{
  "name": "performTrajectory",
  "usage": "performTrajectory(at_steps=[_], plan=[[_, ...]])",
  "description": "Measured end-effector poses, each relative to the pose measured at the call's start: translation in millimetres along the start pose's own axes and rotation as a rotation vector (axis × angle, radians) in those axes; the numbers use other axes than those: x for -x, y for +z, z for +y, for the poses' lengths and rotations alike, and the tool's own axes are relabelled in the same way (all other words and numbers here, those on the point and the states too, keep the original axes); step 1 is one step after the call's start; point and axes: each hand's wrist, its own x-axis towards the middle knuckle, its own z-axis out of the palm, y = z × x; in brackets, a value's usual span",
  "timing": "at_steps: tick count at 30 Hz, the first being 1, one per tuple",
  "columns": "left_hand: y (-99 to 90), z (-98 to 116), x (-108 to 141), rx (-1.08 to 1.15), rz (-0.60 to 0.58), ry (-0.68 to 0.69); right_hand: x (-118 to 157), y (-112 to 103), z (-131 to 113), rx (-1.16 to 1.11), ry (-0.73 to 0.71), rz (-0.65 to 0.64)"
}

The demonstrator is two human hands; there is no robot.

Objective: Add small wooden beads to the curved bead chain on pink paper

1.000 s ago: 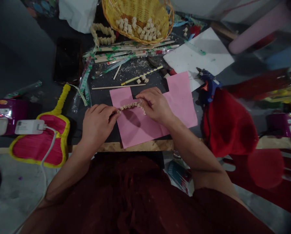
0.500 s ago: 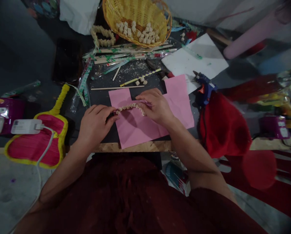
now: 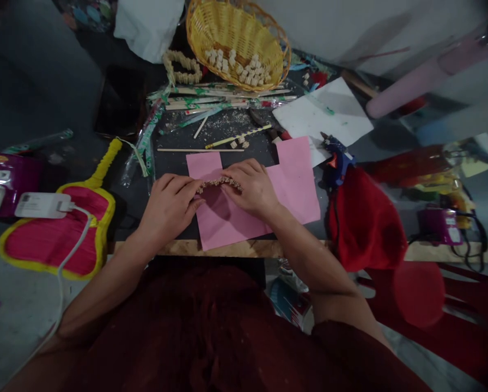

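A curved strip of small pale wooden pieces (image 3: 214,183) spans the gap between my two hands, over a notched sheet of pink paper (image 3: 244,220). My left hand (image 3: 172,201) pinches its left end between thumb and fingers. Around the right end, the fingers of my right hand (image 3: 254,188) are closed, hiding part of it. Beyond the paper lie a thin wooden stick (image 3: 195,150), a striped pencil (image 3: 236,137) and a few loose wooden bits (image 3: 239,142).
A yellow wicker basket (image 3: 197,32) with small wooden pieces stands at the back. Pliers (image 3: 274,130), a blue glue gun (image 3: 337,155) and red cloth (image 3: 362,218) lie to the right. On the left are a pink-and-yellow shape (image 3: 48,234), a white charger (image 3: 43,205) and a dark phone-like slab (image 3: 120,100).
The strip has tilted, so its face looks darker and its arch flatter. My right hand has shifted slightly left and turned over its end. The whole view has moved a little.
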Motion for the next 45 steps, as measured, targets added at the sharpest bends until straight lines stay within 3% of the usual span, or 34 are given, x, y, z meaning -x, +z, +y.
performTrajectory(at_steps=[24, 32, 45], plan=[[5.3, 1, 0, 0.014, -0.012, -0.034, -1, 7, 1, -0.009, -0.017, 0.024], [-5.9, 11, -6, 0.014, -0.007, 0.015, 2, 5, 3, -0.059, -0.010, 0.032], [-0.3, 13, -8, -0.112, -0.024, 0.125, 2, 7, 2, -0.041, 0.023, 0.017]])
